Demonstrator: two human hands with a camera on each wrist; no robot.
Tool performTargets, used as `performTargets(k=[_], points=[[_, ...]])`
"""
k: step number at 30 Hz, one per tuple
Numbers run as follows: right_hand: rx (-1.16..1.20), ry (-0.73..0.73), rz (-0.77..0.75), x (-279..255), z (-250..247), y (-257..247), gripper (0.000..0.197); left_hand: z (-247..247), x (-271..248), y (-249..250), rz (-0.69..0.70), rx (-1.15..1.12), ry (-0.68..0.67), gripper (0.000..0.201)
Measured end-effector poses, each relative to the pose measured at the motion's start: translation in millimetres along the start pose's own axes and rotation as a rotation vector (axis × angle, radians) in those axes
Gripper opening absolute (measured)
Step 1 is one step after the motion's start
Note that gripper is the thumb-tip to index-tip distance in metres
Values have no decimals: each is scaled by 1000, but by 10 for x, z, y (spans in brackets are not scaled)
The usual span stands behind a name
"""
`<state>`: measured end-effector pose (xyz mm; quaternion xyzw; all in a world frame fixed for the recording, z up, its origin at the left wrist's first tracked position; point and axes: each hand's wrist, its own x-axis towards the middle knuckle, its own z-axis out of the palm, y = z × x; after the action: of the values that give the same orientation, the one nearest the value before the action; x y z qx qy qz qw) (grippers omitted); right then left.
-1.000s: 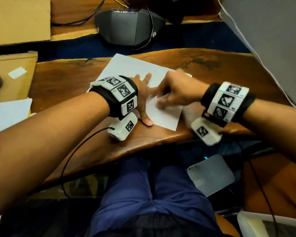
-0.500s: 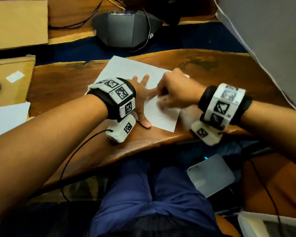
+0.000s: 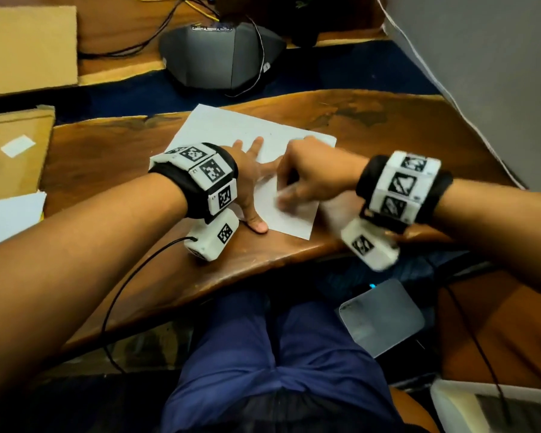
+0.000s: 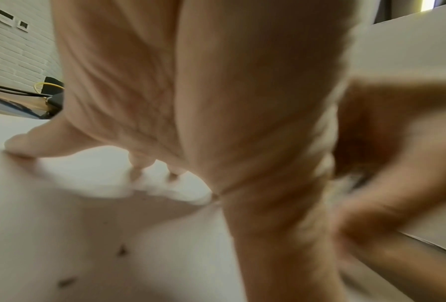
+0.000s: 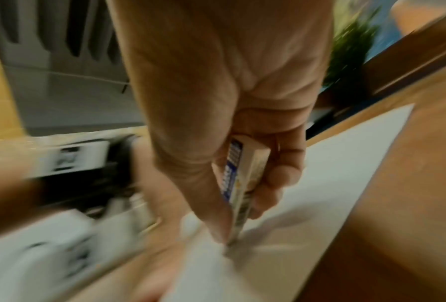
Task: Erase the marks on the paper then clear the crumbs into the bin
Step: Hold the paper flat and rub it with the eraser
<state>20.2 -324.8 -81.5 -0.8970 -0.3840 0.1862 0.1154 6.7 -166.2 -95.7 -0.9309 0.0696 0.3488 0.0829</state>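
Right now the left hand [image 3: 247, 182] lies flat on the white paper [image 3: 231, 126], with its fingers [image 3: 256, 143] spread out and straight, and its thumb [image 3: 256, 225] reaching to the near edge of the sheet. The paper sits on the brown wooden table [image 3: 403, 135], a bit turned.

Beside it, the right hand [image 3: 313, 179] is curled, and its grip is tight around a small eraser [image 5: 240, 183]. The eraser is white with a blue and white wrap. Its thumb is on one side and the other fingers [image 5: 281, 177] are on the other side. The tip of the eraser touches the paper near the front part of the sheet. This hand looks blurry in the head view.

Close to the left hand, a few tiny dark crumbs [image 4: 66, 282] lie on the paper.

Behind the table there is a gray device [image 3: 219, 54] with wires going to it. A brown cardboard box [image 3: 19, 142] sits at the left.
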Motion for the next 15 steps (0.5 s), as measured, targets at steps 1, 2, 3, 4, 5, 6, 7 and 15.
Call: performTargets(k=[1, 2, 3, 4, 5, 6, 7, 15], points=[[-8, 65, 29, 86, -78, 102, 16, -13, -7, 5, -9, -1, -3, 152], [-25, 124, 62, 155, -128, 181, 17, -17, -17, 7, -20, -2, -6, 152], [-40, 170, 72, 200, -137, 228, 16, -19, -26, 8, -26, 1, -6, 152], [-58, 174, 68, 181, -109, 191, 14, -20, -29, 12, -25, 7, -2, 151], [-75, 141, 37, 139, -51, 110, 11, -13, -27, 8, -21, 14, 4, 150], [-84, 81, -5, 56, 18, 1, 10, 3, -15, 11, -13, 20, 13, 150], [-78, 9, -49, -24, 68, -85, 10, 4, -8, 11, -11, 28, 25, 150], [1, 159, 80, 134, -74, 249, 13, -12, -44, 11, -29, 5, 8, 152]])
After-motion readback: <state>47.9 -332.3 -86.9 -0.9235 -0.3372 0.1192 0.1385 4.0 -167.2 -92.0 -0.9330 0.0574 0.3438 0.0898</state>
